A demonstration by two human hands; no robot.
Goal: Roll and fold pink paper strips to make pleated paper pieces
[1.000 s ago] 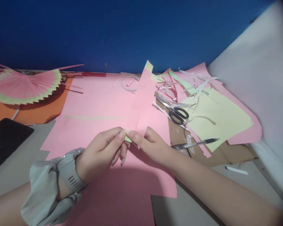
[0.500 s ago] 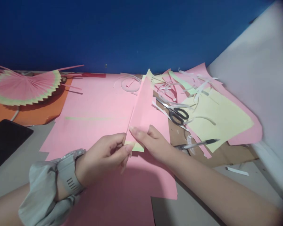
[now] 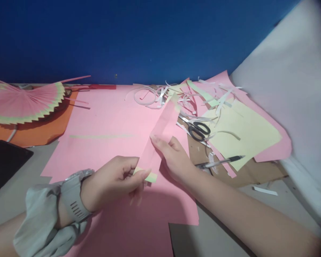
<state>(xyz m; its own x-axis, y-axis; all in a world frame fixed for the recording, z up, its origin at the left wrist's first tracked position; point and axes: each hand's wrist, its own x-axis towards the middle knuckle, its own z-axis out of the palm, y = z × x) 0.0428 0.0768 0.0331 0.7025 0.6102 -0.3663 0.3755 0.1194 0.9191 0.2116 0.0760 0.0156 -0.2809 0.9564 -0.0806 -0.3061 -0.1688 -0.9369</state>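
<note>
Between my hands is a folded pink paper strip [image 3: 160, 125] with yellow-green ends, slanting up and away to the right. My left hand [image 3: 120, 176], with a grey watch on the wrist, pinches its near end, thumb on top of the yellow-green edge. Partway up the strip's right side, my right hand [image 3: 169, 150] grips it with the thumb on its upper face; the other fingers are mostly hidden. Large pink paper sheets [image 3: 101, 110] lie beneath, one marked by a thin pale green line.
Black-handled scissors [image 3: 199, 131] and a pen [image 3: 224, 161] lie right of my hands, among paper scraps and a yellow sheet [image 3: 251, 132]. At the left are a pleated pink and yellow paper fan [image 3: 26, 101] and a black phone-like slab [image 3: 8, 164]. A blue wall [image 3: 149, 39] rises behind.
The strip's far end has tipped lower and toward me, and its broad pink face shows more. My left hand has shifted slightly down and left with the near end. The view has moved a little.
</note>
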